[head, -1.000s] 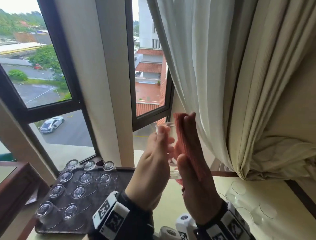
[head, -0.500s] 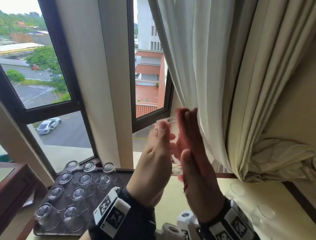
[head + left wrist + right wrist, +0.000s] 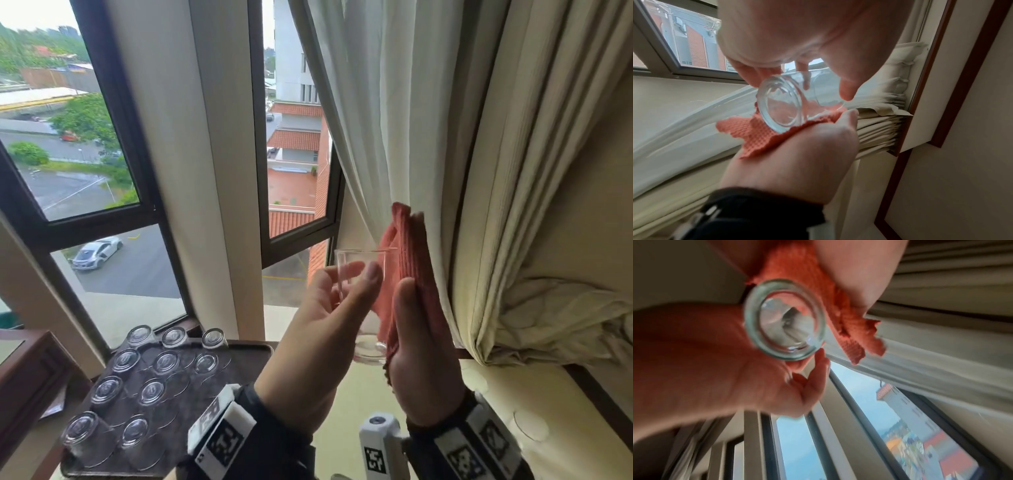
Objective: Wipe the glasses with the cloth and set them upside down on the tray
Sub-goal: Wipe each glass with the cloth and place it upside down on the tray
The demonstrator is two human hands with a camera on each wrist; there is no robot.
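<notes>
My left hand (image 3: 356, 275) grips a clear glass (image 3: 361, 260), raised upright in front of the window with thumb and fingers round its wall. My right hand (image 3: 423, 308) stands flat beside it, fingers straight. It presses a salmon cloth (image 3: 407, 260) against the glass's right side. The left wrist view shows the glass's thick base (image 3: 781, 107) lying on the cloth (image 3: 756, 134) over the right palm. The right wrist view, blurred, looks up at the base (image 3: 785, 319) and the cloth (image 3: 807, 272). Several glasses (image 3: 166, 363) stand upside down on the dark tray (image 3: 246, 353), lower left.
A pale curtain (image 3: 394, 120) hangs just behind and right of my hands. The window pane (image 3: 294, 171) stands ajar behind the glass. More clear glasses (image 3: 527, 425) sit on the cream ledge at lower right. A dark wooden cabinet (image 3: 27, 370) borders the tray on the left.
Both hands have shifted a little to the right with the glass. The left hand has turned so its fingers show round the glass, and the cloth has slid up its side.
</notes>
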